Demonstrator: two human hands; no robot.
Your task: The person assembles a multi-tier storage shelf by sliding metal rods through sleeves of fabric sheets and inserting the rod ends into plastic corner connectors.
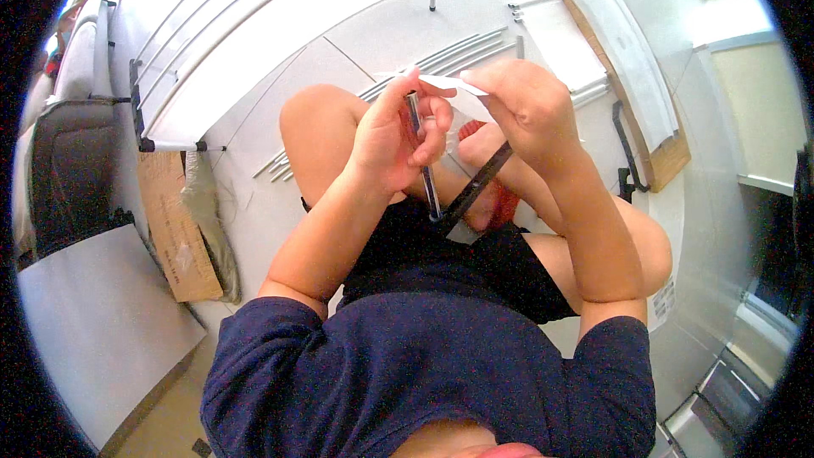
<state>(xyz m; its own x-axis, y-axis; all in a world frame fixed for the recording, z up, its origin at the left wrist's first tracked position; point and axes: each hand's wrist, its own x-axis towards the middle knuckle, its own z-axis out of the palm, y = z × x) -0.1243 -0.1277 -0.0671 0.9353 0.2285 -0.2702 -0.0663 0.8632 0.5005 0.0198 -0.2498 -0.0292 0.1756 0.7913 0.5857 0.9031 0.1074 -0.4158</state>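
Observation:
My left hand is closed with curled fingers around one leg of a black V-shaped bar, a frame part with a shiny tube end. At its raised fingertip is the left end of a thin white sheet, paper or plastic film. My right hand pinches the right end of that sheet, so it spans between the two hands. The bar's bend hangs over my lap, and its other leg slants up under my right wrist. Both hands are above my crossed legs.
Several silver tubes lie on the tiled floor beyond my knees. At far left stands a white rack with rails. Flattened cardboard lies to the left. On the right are a long opened carton and a black bracket.

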